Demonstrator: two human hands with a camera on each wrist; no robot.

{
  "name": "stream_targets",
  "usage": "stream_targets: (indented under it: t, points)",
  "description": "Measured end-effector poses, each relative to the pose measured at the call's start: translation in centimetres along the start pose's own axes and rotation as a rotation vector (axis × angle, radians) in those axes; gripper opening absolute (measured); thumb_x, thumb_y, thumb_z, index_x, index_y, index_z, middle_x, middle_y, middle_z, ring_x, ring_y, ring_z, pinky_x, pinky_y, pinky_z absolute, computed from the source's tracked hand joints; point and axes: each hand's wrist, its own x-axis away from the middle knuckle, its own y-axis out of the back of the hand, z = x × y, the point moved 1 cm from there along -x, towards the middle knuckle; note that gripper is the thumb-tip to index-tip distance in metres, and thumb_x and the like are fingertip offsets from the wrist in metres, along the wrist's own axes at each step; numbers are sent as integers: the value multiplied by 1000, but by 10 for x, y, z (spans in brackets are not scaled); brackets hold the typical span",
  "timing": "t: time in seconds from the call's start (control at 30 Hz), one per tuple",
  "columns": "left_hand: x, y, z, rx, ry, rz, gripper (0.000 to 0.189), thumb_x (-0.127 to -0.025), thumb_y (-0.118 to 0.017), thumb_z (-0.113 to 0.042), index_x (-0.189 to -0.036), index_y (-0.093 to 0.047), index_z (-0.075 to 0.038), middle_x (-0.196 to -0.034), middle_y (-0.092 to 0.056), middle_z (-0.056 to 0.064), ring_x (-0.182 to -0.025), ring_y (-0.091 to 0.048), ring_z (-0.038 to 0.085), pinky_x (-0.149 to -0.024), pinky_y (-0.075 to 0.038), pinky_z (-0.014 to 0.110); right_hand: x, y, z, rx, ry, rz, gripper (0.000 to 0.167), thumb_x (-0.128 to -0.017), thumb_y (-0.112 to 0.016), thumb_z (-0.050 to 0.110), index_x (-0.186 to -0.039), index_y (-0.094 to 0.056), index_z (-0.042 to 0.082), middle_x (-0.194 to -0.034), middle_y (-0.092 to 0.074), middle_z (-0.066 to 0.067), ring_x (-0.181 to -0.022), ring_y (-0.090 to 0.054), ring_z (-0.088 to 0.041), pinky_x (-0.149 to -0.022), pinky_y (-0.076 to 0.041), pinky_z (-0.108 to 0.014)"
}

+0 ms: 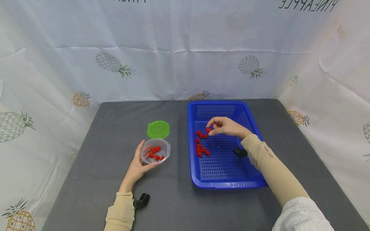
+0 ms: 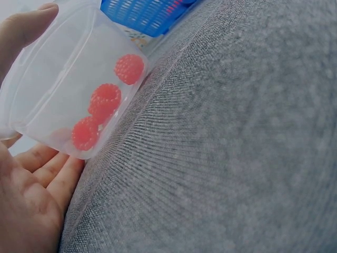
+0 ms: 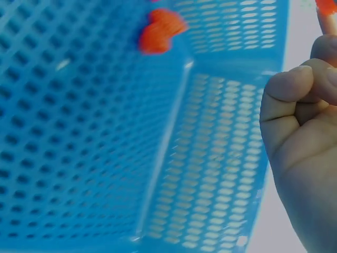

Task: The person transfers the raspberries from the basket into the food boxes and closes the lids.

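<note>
A clear plastic container with several red raspberries inside stands on the grey table, left of the basket. My left hand holds it from the left, thumb along the near rim and fingers against the far side. Between thumb and fingertips, my right hand pinches one raspberry above the blue basket. Beneath that hand, several more raspberries lie on the left part of the basket floor. In the right wrist view the pinched raspberry is only partly visible, at the top right corner.
A green lid lies on the table just behind the container. The basket has raised, perforated walls. A white cloth printed with pineapples hangs behind the table and along both sides.
</note>
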Motion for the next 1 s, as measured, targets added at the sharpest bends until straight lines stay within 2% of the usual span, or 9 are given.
stream_targets:
  t: [0.23,0.5,0.57,0.7,0.77,0.8,0.93,1.0]
  points:
    - [1,0,1,-23,6,-7,101,-78,-74,-7,-150,-5,-19,-149,-32,17,-139,-29,34,-111,-21,51,0,-4,31,-92,122,-9,34,-81,-73,21,-109,-60,9,-64,-41,4,-53,-32,-10,-59,-37,-26]
    - [0,0,1,-40,1,-10,100,-78,-74,-8,-150,-5,-18,-148,-32,18,-138,-30,36,-112,-20,56,-8,-15,64,-77,294,18,28,-82,-71,16,-107,-62,10,-64,-40,2,-53,-32,-10,-57,-35,-24]
    - [0,0,2,-35,5,-12,101,-78,-74,-8,-150,-5,-19,-148,-32,18,-138,-30,35,-113,-21,52,-12,-20,71,-88,330,26,27,-82,-71,15,-107,-62,9,-64,-40,2,-53,-32,-11,-56,-35,-24]
    - [1,-1,3,-28,10,-6,101,-78,-74,-7,-150,-5,-19,-149,-31,17,-139,-29,34,-114,-26,33,-20,-31,83,-129,355,43,27,-81,-72,13,-106,-62,8,-64,-40,2,-53,-33,-11,-56,-35,-24]
    - [1,-1,4,-28,9,-4,101,-78,-74,-7,-150,-5,-19,-149,-31,18,-139,-29,34,-114,-26,31,-23,-36,88,-145,349,51,26,-81,-72,12,-105,-62,9,-64,-41,3,-53,-32,-10,-56,-36,-24]
    - [1,-1,4,-27,10,-4,101,-78,-74,-7,-150,-5,-19,-149,-31,18,-139,-29,34,-114,-25,32,-24,-38,91,-150,345,56,27,-81,-72,13,-105,-62,9,-64,-41,3,-53,-32,-10,-57,-36,-24]
    - [1,-1,2,-33,7,-11,101,-78,-74,-8,-150,-5,-20,-149,-31,18,-139,-29,35,-113,-21,52,-29,-47,101,-153,356,74,27,-81,-72,14,-106,-62,11,-64,-40,3,-54,-29,-10,-58,-35,-24]
    - [0,0,1,-38,6,-11,101,-78,-74,-8,-150,-5,-20,-149,-31,18,-138,-29,36,-112,-20,57,-32,-51,106,-159,375,82,27,-81,-71,13,-106,-62,10,-64,-39,3,-54,-29,-11,-58,-35,-23]
